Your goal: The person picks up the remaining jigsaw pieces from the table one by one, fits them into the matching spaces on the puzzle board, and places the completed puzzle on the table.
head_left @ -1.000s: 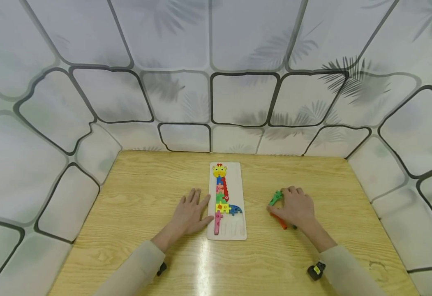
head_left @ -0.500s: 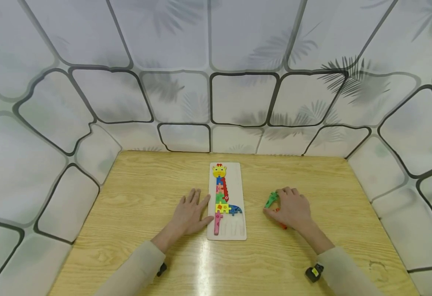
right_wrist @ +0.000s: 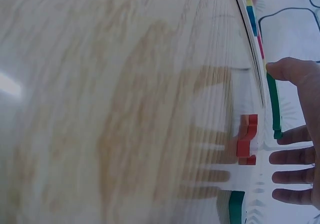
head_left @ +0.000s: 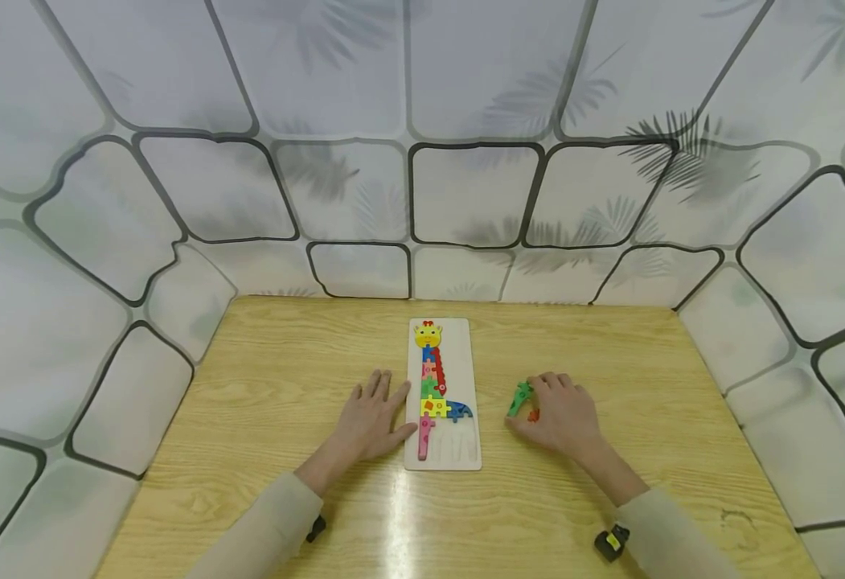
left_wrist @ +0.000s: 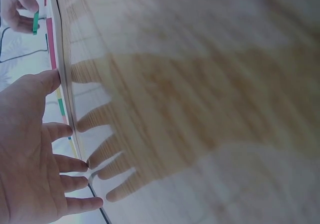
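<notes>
A pale wooden board (head_left: pixel 458 354) holds a giraffe jigsaw: yellow head (head_left: pixel 428 335), blue, pink, green and yellow pieces down the body, a red mane piece, a blue piece at the side, one pink leg (head_left: pixel 424 441). Bare grooves lie beside that leg. My left hand (head_left: pixel 367 418) rests with fingers spread, thumb and forefinger at the board's left edge. To the right of the board, my right hand (head_left: pixel 563 412) pinches a green puzzle piece (head_left: pixel 519 399) between thumb and forefinger. In the right wrist view the green piece hangs above the table, with nothing else held.
A red puzzle piece (right_wrist: pixel 247 136) lies on the table below my right hand, partly covered by it in the head view. A dark green piece (right_wrist: pixel 237 207) stands nearby. The wooden table (head_left: pixel 292 338) meets a pale stone-patterned wall (head_left: pixel 480 193) on three sides.
My right hand has moved left toward the board, carrying the green puzzle piece away from where the loose pieces lie. The left hand and the board have stayed put.
</notes>
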Demonstrator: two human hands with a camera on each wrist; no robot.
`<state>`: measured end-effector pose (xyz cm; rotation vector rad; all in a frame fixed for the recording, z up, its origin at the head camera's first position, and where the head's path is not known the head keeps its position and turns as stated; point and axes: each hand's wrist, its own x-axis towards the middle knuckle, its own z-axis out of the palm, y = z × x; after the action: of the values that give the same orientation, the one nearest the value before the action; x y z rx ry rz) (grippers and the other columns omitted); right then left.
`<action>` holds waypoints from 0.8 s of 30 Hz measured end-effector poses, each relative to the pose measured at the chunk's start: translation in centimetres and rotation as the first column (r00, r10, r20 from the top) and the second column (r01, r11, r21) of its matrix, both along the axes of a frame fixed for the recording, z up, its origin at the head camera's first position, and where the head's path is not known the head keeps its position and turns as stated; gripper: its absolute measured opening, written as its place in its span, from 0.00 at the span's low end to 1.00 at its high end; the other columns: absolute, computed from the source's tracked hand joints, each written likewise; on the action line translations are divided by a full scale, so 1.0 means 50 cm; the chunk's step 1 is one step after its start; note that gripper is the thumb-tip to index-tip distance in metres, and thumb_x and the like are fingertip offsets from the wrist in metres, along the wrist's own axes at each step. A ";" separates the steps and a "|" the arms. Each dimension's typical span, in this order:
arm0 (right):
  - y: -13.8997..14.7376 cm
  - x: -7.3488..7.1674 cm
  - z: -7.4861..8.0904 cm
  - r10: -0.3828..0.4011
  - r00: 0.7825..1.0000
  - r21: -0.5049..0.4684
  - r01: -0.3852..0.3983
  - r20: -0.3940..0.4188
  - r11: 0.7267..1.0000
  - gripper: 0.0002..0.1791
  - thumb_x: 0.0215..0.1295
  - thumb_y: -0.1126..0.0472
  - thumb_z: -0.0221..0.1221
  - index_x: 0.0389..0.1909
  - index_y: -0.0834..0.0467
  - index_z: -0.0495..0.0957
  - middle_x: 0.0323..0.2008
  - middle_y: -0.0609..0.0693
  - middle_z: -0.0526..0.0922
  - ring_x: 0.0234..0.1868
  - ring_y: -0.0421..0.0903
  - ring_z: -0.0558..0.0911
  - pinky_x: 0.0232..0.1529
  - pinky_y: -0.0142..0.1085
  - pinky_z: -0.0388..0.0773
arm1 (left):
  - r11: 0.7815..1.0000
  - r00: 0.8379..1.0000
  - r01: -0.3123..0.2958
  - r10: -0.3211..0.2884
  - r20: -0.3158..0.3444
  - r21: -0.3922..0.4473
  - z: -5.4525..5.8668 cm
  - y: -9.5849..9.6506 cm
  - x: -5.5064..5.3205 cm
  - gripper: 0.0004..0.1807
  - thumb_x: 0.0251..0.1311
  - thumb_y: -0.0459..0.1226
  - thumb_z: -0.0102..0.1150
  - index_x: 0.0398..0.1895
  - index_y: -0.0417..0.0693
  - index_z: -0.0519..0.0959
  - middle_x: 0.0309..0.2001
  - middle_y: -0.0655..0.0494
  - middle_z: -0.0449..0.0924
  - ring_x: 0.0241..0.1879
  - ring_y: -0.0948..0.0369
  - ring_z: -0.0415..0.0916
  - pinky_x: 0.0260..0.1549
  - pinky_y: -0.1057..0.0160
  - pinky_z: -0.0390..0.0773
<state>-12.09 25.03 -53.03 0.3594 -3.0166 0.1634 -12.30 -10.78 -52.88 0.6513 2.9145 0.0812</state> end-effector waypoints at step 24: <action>-0.050 0.021 0.001 0.078 0.997 0.007 -0.078 -0.010 0.997 0.48 0.55 0.25 0.66 0.64 0.58 0.79 0.59 0.58 0.84 0.63 0.60 0.81 0.59 0.59 0.82 | 1.000 1.000 0.002 -0.002 0.000 -0.004 0.002 0.000 -0.001 0.44 0.74 0.68 0.44 0.84 0.57 0.60 0.82 0.34 0.56 0.83 0.38 0.54 0.76 0.34 0.66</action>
<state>-11.04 22.50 -52.99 0.4771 -2.9950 0.1575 -12.34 -10.80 -52.80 0.6530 2.9130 0.0760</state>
